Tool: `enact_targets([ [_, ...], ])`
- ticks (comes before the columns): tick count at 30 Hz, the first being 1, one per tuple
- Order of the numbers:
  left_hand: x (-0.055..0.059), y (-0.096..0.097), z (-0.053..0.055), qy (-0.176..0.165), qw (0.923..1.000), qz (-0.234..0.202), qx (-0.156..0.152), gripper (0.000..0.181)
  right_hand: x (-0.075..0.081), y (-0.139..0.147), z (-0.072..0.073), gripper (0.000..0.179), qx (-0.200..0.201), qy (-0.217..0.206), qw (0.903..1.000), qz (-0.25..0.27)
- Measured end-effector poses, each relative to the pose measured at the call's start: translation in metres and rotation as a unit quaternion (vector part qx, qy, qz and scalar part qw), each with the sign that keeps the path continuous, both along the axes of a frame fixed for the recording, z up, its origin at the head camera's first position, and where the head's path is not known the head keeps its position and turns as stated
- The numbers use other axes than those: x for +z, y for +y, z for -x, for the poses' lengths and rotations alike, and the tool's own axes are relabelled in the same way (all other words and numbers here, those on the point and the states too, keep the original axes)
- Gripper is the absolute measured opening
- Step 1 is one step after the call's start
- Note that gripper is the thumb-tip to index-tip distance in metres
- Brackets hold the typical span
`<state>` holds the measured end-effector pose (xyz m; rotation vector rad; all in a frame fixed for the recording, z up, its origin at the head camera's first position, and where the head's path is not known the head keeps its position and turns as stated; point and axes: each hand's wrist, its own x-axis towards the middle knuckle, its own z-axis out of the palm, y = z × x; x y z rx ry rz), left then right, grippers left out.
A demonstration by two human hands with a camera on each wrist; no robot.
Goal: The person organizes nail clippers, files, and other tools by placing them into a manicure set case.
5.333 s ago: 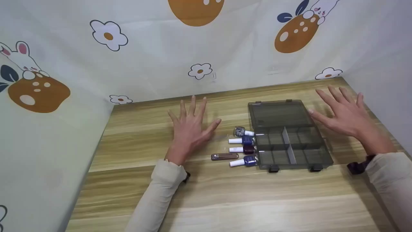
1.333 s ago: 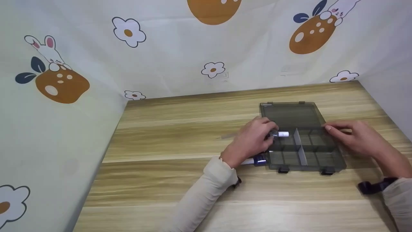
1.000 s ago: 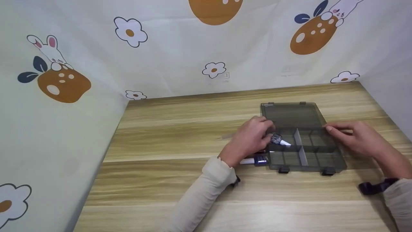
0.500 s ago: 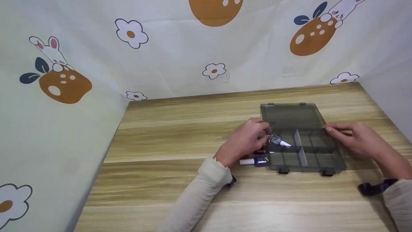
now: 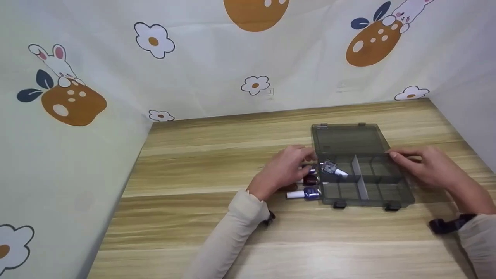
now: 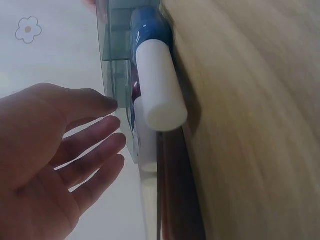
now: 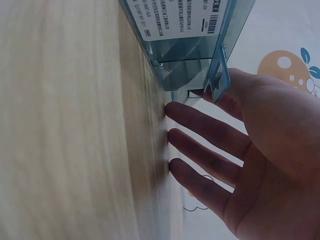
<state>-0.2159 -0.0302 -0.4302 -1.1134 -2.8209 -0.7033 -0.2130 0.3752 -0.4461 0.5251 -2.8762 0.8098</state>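
Note:
My left hand (image 5: pixel 285 166) hovers at the left side of a dark see-through compartment box (image 5: pixel 366 203). Its fingers are loosely bent with nothing between them in the left wrist view. A glittery nail polish bottle (image 5: pixel 330 167) with a white cap lies tilted in the box's back left compartment. Beside the box lie a blue nail polish bottle (image 5: pixel 311 193), a dark red one (image 5: pixel 311 179) and another blue one, partly covered by my left hand. A brown nail clipper (image 6: pixel 181 195) lies by them. My right hand (image 5: pixel 434 166) pinches the box's right edge near the hinge.
The box's lid (image 5: pixel 350 138) lies folded back behind it. Two latches, one of them the front left latch (image 5: pixel 340 205), stick out at its front. The wooden table (image 5: pixel 201 166) meets a patterned cloth wall (image 5: pixel 209 58) at the back and sides.
The glittery bottle went from the table into the box, carried by my left hand, which let it go and has drawn back leftward. My right hand moved onto the box edge and stays there.

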Motion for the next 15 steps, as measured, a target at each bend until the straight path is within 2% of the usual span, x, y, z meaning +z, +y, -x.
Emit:
enact_targets([
  [7, -0.0018, -0.0069, 0.0037, -0.013, 0.9999, 0.007, -0.008, 0.018, 0.0001, -0.0003, -0.0002, 0.028, -0.002, -0.002, 1.0000, 0.001],
  [15, -0.0065, -0.0068, 0.0053, -0.044, 0.9988, 0.011, -0.017, 0.025, 0.0001, -0.0015, -0.0005, 0.027, 0.001, -0.001, 1.0000, 0.003],
])
